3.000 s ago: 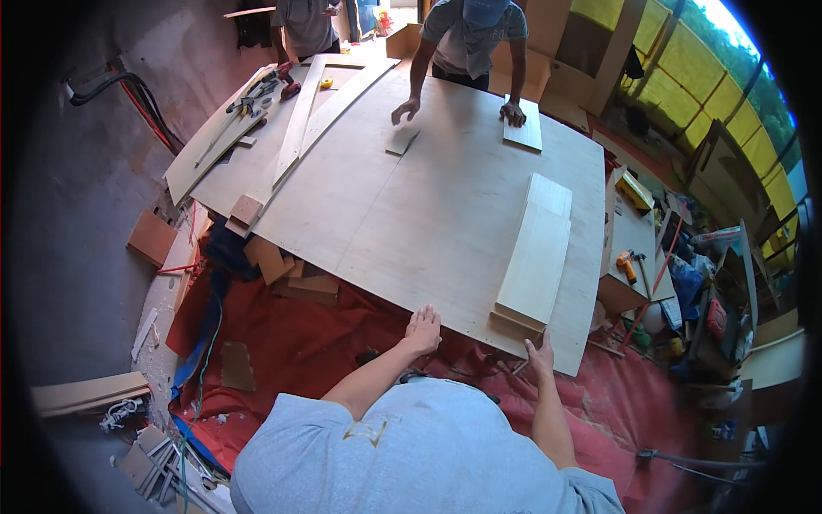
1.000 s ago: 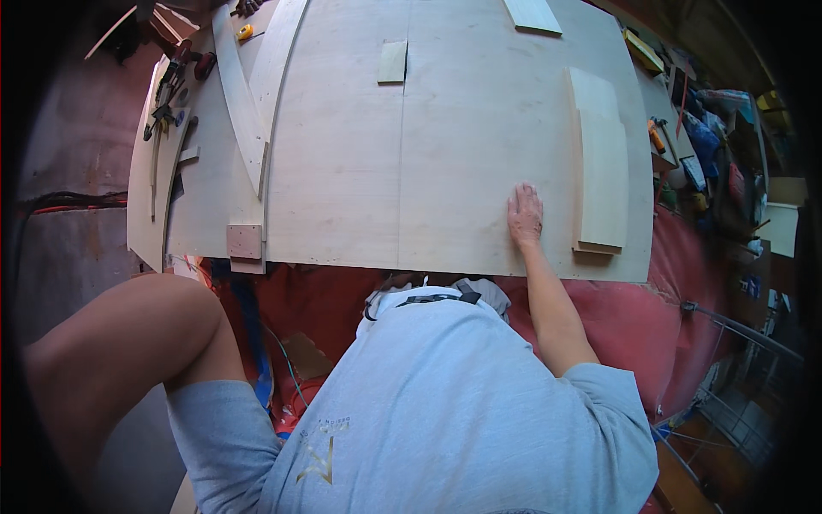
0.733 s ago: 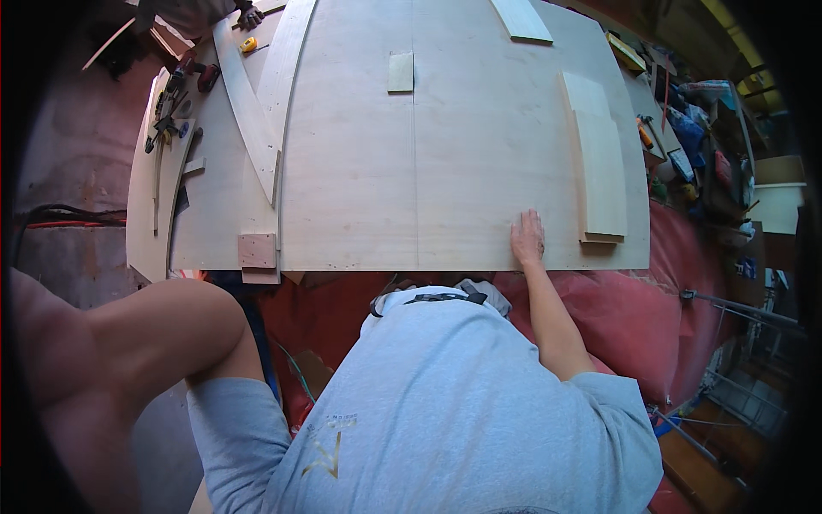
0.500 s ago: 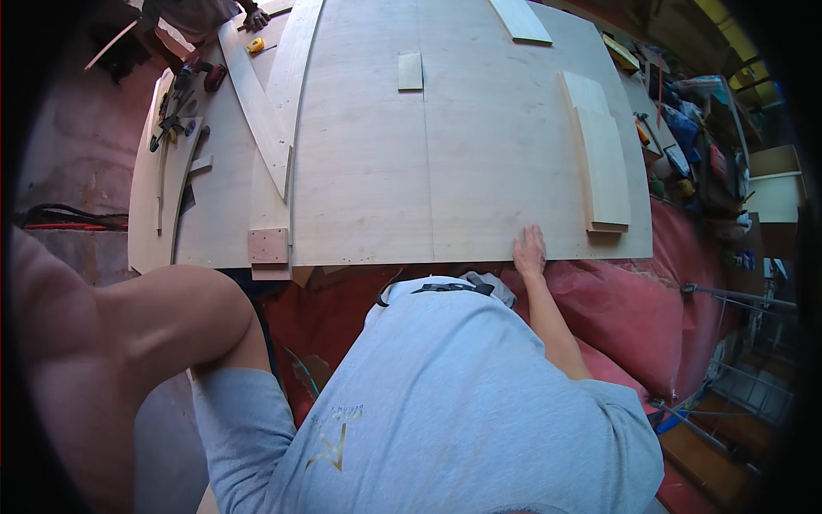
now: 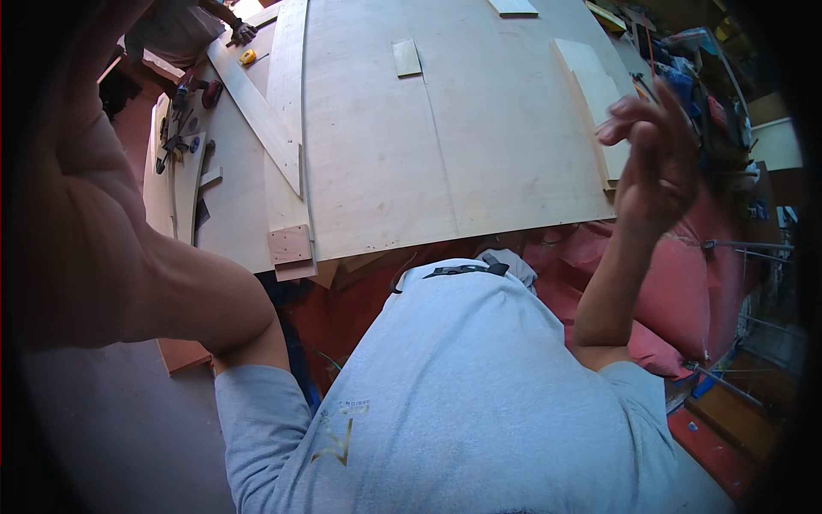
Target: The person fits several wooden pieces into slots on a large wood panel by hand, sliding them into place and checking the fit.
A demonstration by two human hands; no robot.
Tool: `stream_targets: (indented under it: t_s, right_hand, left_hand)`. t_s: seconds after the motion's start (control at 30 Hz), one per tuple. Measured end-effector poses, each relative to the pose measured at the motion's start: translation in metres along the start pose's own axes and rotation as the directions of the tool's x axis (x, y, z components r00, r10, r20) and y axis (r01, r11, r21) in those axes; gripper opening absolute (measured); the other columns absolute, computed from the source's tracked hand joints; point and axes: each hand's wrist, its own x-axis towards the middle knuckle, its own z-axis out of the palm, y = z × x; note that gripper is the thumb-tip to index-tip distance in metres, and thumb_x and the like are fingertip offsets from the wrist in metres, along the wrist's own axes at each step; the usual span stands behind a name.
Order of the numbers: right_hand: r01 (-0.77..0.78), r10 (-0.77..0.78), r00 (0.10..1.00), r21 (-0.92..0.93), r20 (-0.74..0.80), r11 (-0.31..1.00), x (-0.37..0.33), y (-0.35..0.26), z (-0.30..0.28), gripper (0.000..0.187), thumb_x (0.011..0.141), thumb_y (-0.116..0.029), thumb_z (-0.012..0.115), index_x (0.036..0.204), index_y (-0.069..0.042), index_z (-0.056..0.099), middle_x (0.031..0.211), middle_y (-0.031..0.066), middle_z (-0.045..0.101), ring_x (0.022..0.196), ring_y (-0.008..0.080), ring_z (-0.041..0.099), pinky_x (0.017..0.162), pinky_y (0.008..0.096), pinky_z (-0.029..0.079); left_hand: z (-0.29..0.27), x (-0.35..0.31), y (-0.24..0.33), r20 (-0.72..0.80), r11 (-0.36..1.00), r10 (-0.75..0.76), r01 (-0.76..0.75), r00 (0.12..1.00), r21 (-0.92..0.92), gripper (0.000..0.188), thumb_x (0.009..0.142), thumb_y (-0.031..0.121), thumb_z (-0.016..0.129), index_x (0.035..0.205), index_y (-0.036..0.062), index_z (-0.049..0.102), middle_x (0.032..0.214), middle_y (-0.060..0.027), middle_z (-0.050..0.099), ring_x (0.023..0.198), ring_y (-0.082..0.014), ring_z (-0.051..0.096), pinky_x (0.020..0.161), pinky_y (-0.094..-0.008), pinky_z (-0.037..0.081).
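Observation:
My right hand (image 5: 658, 167) is raised above the right edge of a large pale plywood sheet (image 5: 377, 163). Its fingers are partly curled and apart, slightly blurred, with nothing seen in them. Behind it lie two stacked pale boards (image 5: 591, 94), partly hidden by the hand. My left arm (image 5: 205, 300) is bent up close to the camera at the left, and its hand is out of the picture. A small wood block (image 5: 407, 58) rests near the sheet's far middle. A brownish square block with screw holes (image 5: 289, 245) sits at the near end of a long board (image 5: 285, 128).
Another person's gloved hand (image 5: 244, 34) rests at the far left, near a yellow tape measure (image 5: 248, 56). A red-and-black drill (image 5: 210, 92) and clamps (image 5: 175, 147) lie at the left. Red padded covering (image 5: 668, 283), metal rods (image 5: 736, 385) and cluttered shelves (image 5: 711, 77) fill the right.
My right hand has lifted off the sheet's near edge and risen to the right. My left forearm has swung upward. The view has shifted and tilted a little.

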Motion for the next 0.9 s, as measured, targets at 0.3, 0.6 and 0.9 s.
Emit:
stream_targets:
  t_s: [0.3,0.6,0.9]
  right_hand:
    - [0.371,-0.432,0.841,0.234,0.327,0.899,0.072,-0.086,0.041,0.032,0.105,-0.008,0.063,0.134,0.007,0.058,0.114,0.0294,0.068,0.080,0.0234,0.070,0.074,0.0360,0.059]
    - [0.124,-0.187,0.953,0.259,0.237,0.958,0.030,-0.076,0.049,0.030,0.109,-0.017,0.058,0.133,0.001,0.059,0.118,0.0306,0.064,0.080,0.0241,0.069,0.071,0.0390,0.060]
    - [0.284,-0.355,0.926,0.376,0.132,0.882,0.039,-0.138,0.044,0.028,0.107,-0.016,0.060,0.131,-0.001,0.058,0.118,0.0244,0.063,0.080,0.0219,0.067,0.070,0.0372,0.060]
  left_hand:
    - [0.023,-0.008,0.005,-0.052,0.993,-0.062,0.056,0.997,-0.104,0.031,0.098,-0.006,0.066,0.129,-0.0126,0.063,0.116,-0.0318,0.072,0.095,-0.0307,0.078,0.081,-0.0345,0.066]
    - [0.060,-0.056,0.029,-0.113,0.823,-0.416,0.321,0.902,-0.469,0.019,0.096,-0.006,0.068,0.115,-0.0053,0.067,0.114,-0.0316,0.072,0.088,-0.0273,0.079,0.076,-0.0360,0.067]
    - [0.019,-0.044,0.086,-0.050,0.662,-0.346,0.207,0.937,-0.721,0.026,0.102,0.002,0.058,0.127,0.0044,0.055,0.133,-0.0235,0.056,0.106,-0.0228,0.073,0.091,-0.0380,0.066]
